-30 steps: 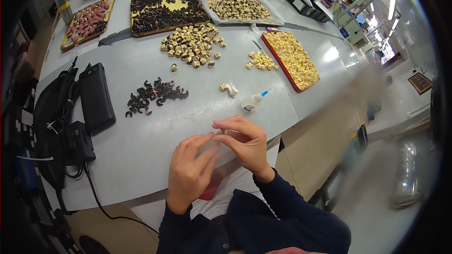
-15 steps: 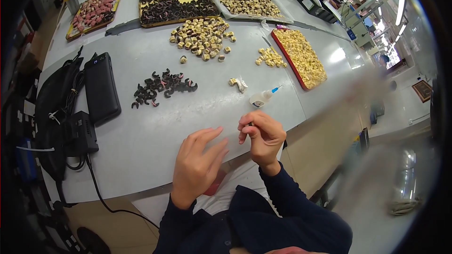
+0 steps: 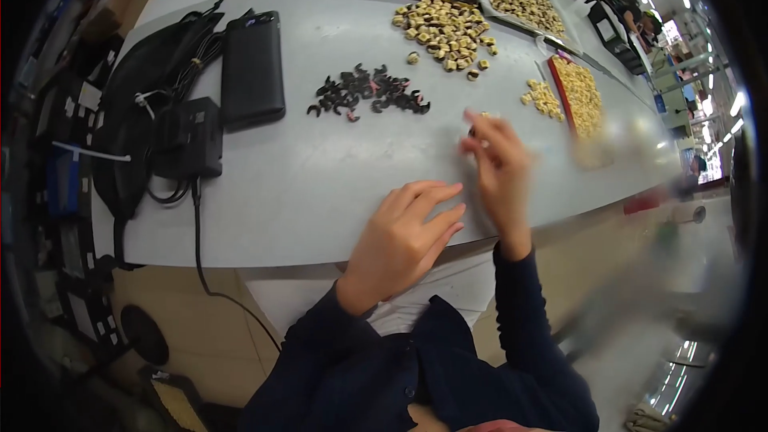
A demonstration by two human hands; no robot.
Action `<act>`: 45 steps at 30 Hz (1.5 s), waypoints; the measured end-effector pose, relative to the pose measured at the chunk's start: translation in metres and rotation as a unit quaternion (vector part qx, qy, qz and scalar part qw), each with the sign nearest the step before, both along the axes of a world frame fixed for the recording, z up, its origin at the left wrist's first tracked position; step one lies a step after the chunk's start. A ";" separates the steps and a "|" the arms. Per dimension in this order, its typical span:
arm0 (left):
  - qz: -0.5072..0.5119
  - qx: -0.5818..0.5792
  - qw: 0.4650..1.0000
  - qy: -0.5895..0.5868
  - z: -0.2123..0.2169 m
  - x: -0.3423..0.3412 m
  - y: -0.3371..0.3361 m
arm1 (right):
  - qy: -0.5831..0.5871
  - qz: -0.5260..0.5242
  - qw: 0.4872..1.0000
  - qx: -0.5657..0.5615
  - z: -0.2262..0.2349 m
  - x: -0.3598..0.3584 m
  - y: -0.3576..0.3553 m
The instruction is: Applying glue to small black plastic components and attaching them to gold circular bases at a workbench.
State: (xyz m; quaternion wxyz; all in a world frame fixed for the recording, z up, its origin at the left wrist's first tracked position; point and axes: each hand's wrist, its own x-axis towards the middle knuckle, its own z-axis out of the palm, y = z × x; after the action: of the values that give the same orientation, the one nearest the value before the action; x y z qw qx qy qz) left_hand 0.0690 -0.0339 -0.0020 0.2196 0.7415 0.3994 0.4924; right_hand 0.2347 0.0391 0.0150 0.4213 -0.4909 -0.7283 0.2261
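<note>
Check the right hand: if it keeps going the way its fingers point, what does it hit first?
The right hand is blurred and points up the grey table. First in that line is probably the scatter of loose tan pieces below the tan heap, though depth is unclear and the fingers may be raised off the surface.

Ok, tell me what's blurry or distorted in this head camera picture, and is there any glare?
Head view: the right hand is smeared by motion blur, and the right side beyond the table edge is streaked; the left hand and the dark pile of small pieces stay fairly sharp. Fisheye bends the table edges, with a black rim at the corners. Ceiling lights blow out at far right.
</note>
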 end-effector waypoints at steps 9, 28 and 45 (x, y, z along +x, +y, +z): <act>0.003 0.004 1.000 -0.003 -0.004 -0.003 -0.003 | -0.143 0.026 0.986 0.086 0.006 -0.030 0.028; 0.134 -0.020 0.989 -0.062 -0.006 -0.002 0.004 | -0.127 0.062 0.982 0.124 -0.003 0.009 -0.029; -0.013 -0.007 0.972 0.234 0.039 0.042 0.091 | 0.170 -0.135 0.975 -0.046 -0.017 0.078 -0.029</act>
State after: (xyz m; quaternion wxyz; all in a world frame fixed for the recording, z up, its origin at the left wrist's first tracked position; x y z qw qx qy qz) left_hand 0.1112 0.0571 0.0370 0.1312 0.8396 0.4338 0.2994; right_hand 0.3123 0.0098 -0.0020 0.5421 -0.5581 -0.5621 0.2805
